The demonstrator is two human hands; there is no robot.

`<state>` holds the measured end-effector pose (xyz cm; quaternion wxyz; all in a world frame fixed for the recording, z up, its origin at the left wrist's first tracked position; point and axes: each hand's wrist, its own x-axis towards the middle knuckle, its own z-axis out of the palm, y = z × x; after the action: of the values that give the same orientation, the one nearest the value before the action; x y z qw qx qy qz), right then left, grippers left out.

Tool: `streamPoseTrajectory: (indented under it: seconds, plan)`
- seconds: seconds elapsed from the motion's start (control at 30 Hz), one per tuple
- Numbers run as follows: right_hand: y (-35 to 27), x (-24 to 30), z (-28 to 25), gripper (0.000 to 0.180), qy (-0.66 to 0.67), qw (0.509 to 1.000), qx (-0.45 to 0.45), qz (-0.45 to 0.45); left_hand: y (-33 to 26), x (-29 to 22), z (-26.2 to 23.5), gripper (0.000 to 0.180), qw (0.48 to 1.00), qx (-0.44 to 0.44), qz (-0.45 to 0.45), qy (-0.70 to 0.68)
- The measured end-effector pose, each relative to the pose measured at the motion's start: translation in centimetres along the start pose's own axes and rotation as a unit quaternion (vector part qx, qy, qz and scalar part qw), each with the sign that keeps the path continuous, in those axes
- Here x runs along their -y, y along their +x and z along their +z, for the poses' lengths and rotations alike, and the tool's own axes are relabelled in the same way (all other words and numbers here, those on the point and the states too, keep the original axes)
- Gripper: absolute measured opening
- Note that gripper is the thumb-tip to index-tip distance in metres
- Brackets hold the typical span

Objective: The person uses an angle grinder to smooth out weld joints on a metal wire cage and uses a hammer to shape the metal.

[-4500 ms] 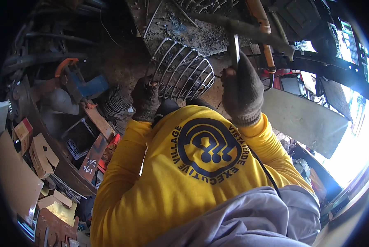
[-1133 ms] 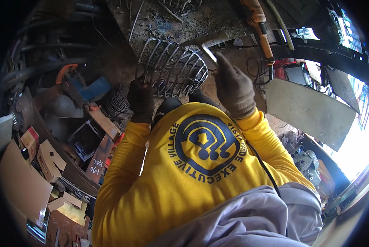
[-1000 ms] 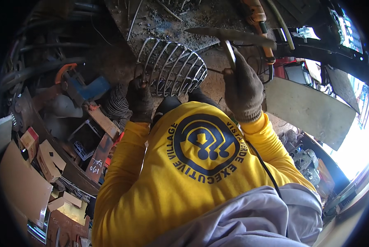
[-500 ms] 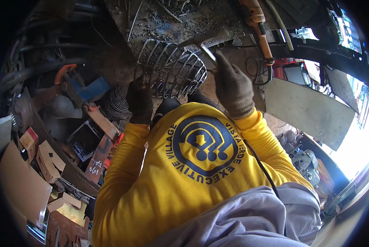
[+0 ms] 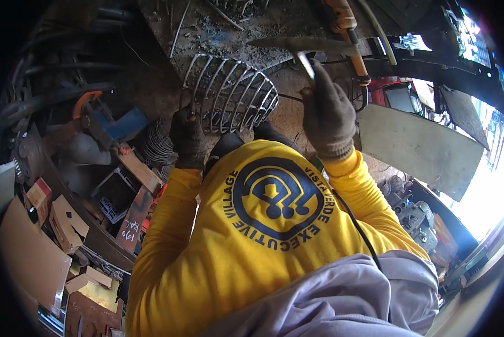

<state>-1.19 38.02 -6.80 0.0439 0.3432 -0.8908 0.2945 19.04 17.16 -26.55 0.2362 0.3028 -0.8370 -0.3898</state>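
A cage-like basket of curved metal rods (image 5: 238, 92) is tilted in front of me, just short of the workbench's near edge. My left hand (image 5: 188, 137), in a dark work glove, is closed on its left end. My right hand (image 5: 329, 115), gloved too, is raised to the right of the basket. It grips the handle of a chipping hammer (image 5: 302, 45), whose shiny shaft shows above the fingers. The long narrow head is a little blurred and hangs apart from the basket, above its far right side.
Metal crumbs and loose rods litter the workbench (image 5: 207, 28) ahead. An orange corded power tool (image 5: 350, 42) lies at its right. A pale sheet panel (image 5: 420, 149) stands to my right. On the left are a blue-and-orange clamp-like tool (image 5: 117, 121), a wire coil (image 5: 159, 140) and cardboard boxes (image 5: 35, 253).
My right hand and the hammer have lifted away from the basket, up and to the right. My left hand keeps its hold, and the basket has shifted only slightly.
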Motion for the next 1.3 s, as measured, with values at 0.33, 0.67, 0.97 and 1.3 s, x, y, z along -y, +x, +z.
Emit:
streamPoseTrajectory:
  seconds: [0.33,0.67,0.97,1.3]
  plan:
    - [0.6,-0.9,-0.6,0.038,0.128,0.988,0.044,0.071,1.4,-1.9,-0.7,0.079,0.995,0.032,-0.096,-0.022]
    - [0.5,0.1,-2.2,0.029,0.263,0.913,0.161,0.268,0.6,2.3,1.8,0.066,0.977,-0.005,-0.124,-0.174]
    - [-1.1,1.8,-1.2,0.035,0.264,0.954,0.052,0.133,0.3,2.2,2.0,0.041,0.958,-0.001,-0.063,-0.279]
    - [-1.1,1.3,-0.3,0.036,0.140,0.984,0.067,0.092,0.9,5.6,1.0,0.029,0.678,0.145,-0.195,-0.694]
